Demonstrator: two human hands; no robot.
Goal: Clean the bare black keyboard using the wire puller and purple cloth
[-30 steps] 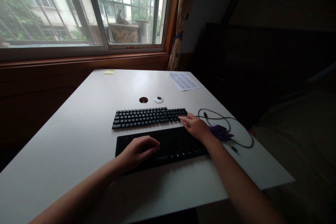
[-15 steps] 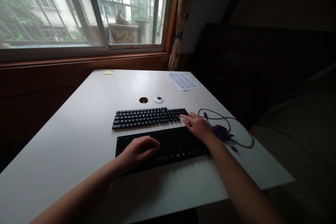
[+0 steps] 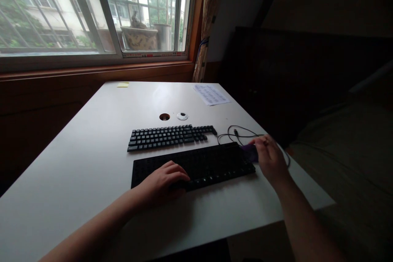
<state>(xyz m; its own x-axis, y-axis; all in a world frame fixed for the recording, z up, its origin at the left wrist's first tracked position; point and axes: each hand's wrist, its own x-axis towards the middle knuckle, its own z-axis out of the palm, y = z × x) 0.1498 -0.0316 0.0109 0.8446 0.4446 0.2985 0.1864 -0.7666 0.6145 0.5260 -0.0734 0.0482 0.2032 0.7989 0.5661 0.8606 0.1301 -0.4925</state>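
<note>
Left of centre, the left hand (image 3: 167,178) lies over the near-left part of a black keyboard body (image 3: 211,159), its fingers bent and close together. Whether it grips the edge or merely rests cannot be told; the thumb's hold is unclear. The body sits at a slight slant on the white table (image 3: 76,151). Judged by its look: a stiff, fairly light slab, apt to slide on the smooth top if pushed; best steadied by the frame at the near-left edge, with no weight put on the middle.

Just beyond it, set apart, lies a block of keycaps (image 3: 162,137) in tight rows, stepped at the right end. Probably loose, hard and very light; a knock would likely scatter the rows. Best lifted singly by opposite sides.

Farther right, a thin black cable (image 3: 245,136) loops on the table. Presumably flexible, and liable to snag.

At the body's right end lies a purple cloth (image 3: 250,153), partly covered by the right hand (image 3: 270,155), whose fingers bend down over it. Whether they pinch it cannot be told. The cloth should be soft, light and unbreakable; a bunched fold gives the surest hold
</note>
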